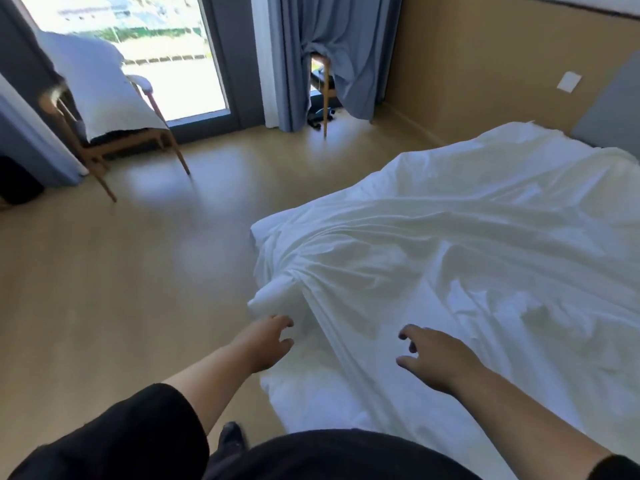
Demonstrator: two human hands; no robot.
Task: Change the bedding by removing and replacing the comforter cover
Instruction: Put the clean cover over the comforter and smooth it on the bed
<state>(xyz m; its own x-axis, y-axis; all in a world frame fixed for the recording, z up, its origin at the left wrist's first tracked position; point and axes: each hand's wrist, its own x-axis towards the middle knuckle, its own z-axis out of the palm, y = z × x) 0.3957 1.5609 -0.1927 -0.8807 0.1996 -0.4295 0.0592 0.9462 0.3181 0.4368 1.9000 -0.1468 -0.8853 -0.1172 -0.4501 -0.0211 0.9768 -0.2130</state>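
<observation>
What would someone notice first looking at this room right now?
First, the rumpled white comforter spread over the bed on the right, one bunched corner sticking out toward the floor. Next, the two bare hands reaching for it from below: the left hand near that corner, the right hand over the fabric. Behind, at upper left, a wooden chair holds a white pillow by the bright window.

The white comforter cover (pixel 450 244) lies rumpled and creased across the bed, spread wide toward the far wall, its near left edge gathered into tight folds with a rolled corner hanging over the bedside above the floor.
</observation>
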